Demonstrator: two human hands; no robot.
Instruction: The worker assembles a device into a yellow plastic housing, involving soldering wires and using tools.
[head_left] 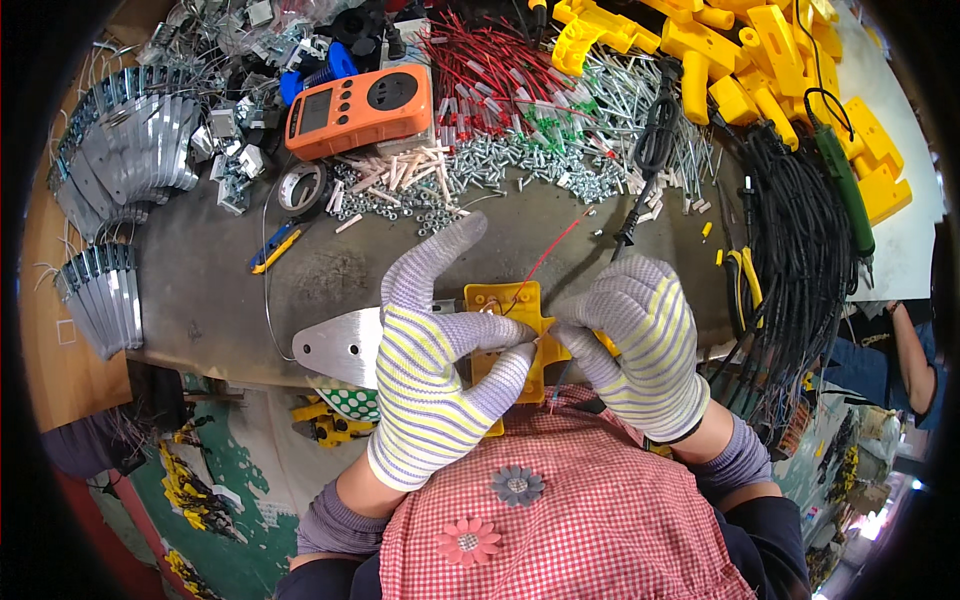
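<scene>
Yellow housing [529, 300] under left hand [430, 360], pinched narrow; right hand [645, 345] likewise at housing edge; anything gripped hidden.

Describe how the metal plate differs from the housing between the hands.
Colour: the metal plate is silvery, the housing yellow. Shape: the plate's visible end is flat and rounded, the housing boxy. The plate shows holes, the housing a red wire. The left hand partly covers both.

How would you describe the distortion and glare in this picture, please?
In the head view, black corners surround the fisheye image; the workbench curves along its front edge; a bright patch glares at lower right; the metal plate beside the left hand looks pale and shiny.
</scene>
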